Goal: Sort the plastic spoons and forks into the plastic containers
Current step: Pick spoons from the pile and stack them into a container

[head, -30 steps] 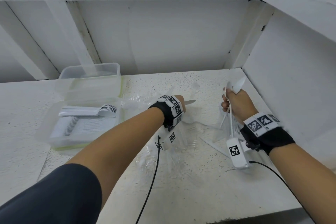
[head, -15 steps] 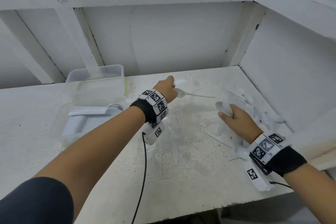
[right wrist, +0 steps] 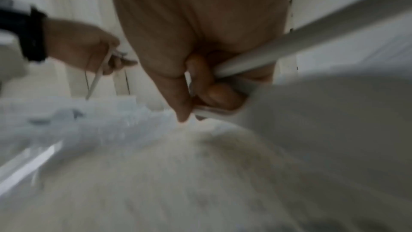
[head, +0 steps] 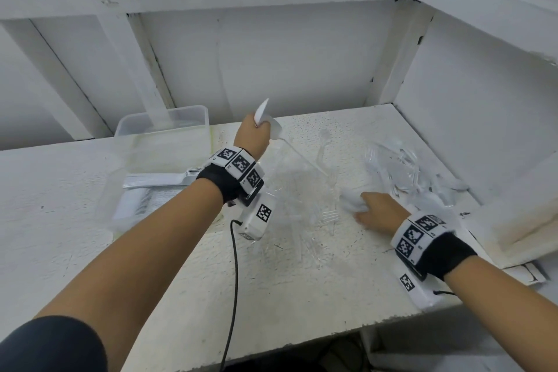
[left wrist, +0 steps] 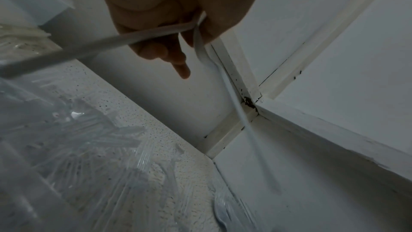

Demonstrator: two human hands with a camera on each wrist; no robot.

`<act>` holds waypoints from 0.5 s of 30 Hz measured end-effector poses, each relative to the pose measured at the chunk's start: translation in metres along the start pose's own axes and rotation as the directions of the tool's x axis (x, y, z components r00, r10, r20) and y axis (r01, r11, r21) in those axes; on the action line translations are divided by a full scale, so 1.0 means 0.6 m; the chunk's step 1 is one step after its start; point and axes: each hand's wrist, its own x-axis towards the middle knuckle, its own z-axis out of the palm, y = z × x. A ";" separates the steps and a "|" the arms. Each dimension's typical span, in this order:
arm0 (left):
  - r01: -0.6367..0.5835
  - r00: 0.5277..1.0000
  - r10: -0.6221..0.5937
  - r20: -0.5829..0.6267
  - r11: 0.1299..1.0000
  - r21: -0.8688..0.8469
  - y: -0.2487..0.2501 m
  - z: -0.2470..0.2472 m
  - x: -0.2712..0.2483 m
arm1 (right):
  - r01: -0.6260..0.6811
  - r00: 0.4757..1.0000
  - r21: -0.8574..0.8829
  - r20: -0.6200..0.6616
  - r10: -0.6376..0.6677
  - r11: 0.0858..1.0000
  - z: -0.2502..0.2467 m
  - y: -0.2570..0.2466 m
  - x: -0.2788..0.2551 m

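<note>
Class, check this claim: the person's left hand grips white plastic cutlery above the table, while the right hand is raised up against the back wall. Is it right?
Not quite. The left hand does grip white plastic cutlery above the table, but the head view shows the right hand low on the table, holding white cutlery.

- My head view looks steeply down over the white table [head: 181, 266].
- Both wrist views sit close, under the palms.
- Right wrist view faces 10 o'clock, sharing the left hand [right wrist: 89, 48].

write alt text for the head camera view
The left hand holds white plastic spoons raised above a white table; the right hand grips more beside loose clear cutlery. A clear container of sorted utensils sits left.
</note>
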 end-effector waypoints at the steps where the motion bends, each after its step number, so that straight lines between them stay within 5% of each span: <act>1: 0.005 1.000 -0.005 -0.002 0.999 -0.039 0.001 -0.001 -0.002 | 0.023 0.999 0.086 -0.026 -0.021 0.996 -0.008 -0.005 -0.003; 5: 0.023 1.000 -0.024 -0.016 0.996 -0.081 0.000 -0.004 -0.010 | 0.162 0.968 0.495 -0.246 -0.041 0.854 -0.054 -0.032 -0.011; 10: 0.046 0.998 -0.040 0.040 0.987 -0.156 0.011 0.006 -0.035 | 0.363 0.923 0.835 -0.384 -0.033 0.413 -0.098 -0.066 -0.010; 15: 0.067 0.990 -0.035 0.139 0.970 -0.234 0.021 0.019 -0.072 | 0.374 0.927 0.926 -0.376 0.020 0.052 -0.102 -0.101 -0.002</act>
